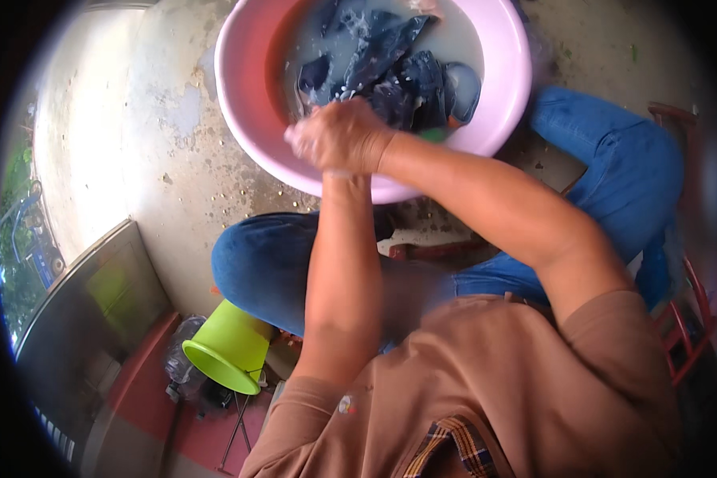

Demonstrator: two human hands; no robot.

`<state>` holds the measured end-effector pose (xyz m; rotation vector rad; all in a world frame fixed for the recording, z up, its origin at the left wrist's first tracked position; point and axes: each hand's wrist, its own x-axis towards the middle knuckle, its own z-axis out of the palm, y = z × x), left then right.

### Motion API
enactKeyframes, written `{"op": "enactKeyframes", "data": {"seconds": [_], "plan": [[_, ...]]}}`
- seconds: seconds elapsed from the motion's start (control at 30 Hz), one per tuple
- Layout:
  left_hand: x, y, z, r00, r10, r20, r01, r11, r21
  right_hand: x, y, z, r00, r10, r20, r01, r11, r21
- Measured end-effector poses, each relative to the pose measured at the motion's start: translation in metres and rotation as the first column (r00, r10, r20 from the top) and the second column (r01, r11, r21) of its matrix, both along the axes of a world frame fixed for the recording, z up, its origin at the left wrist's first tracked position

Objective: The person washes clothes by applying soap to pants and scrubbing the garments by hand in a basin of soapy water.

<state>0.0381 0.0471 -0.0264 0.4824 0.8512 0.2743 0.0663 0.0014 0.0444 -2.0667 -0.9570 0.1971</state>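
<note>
A large pink basin (502, 119) stands on the floor before me, holding cloudy water (310, 42) and soaked dark blue clothes (388, 54). Over its near side my hands are pressed together, wet and blurred. My right hand (358, 128) lies across the left with its fingers curled. Mostly covered by it, my left hand (308, 140) shows a pale, soapy edge. Dark cloth and white suds (346, 94) meet the far side of the hands; whether cloth is gripped between them is hidden. A green patch (433, 134) shows at the basin's near inner wall.
My bent knees in blue jeans (263, 257) flank the basin's near side. A lime-green bucket (227, 352) lies tipped at the lower left, beside a clear plastic bag (185, 346). A dark door panel (95, 287) stands left. A red metal frame (687, 328) is at right.
</note>
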Motion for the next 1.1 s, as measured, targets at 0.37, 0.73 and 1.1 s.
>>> {"op": "enactKeyframes", "data": {"seconds": [0.37,0.73,1.1], "plan": [[-0.009,0.021,-0.005,0.999,-0.042,0.016,0.044,0.987,-0.154,0.013,-0.002,-0.016,0.877,-0.052,-0.478,0.026,0.998,-0.060],[0.000,-0.005,0.019,0.987,-0.076,0.140,0.098,0.983,-0.153,-0.010,0.008,0.026,0.988,-0.137,-0.070,0.136,0.990,-0.025],[-0.009,0.028,0.005,0.994,-0.076,-0.078,0.065,0.989,-0.130,0.003,-0.016,-0.006,0.910,-0.031,-0.414,0.002,0.997,-0.071]]}}
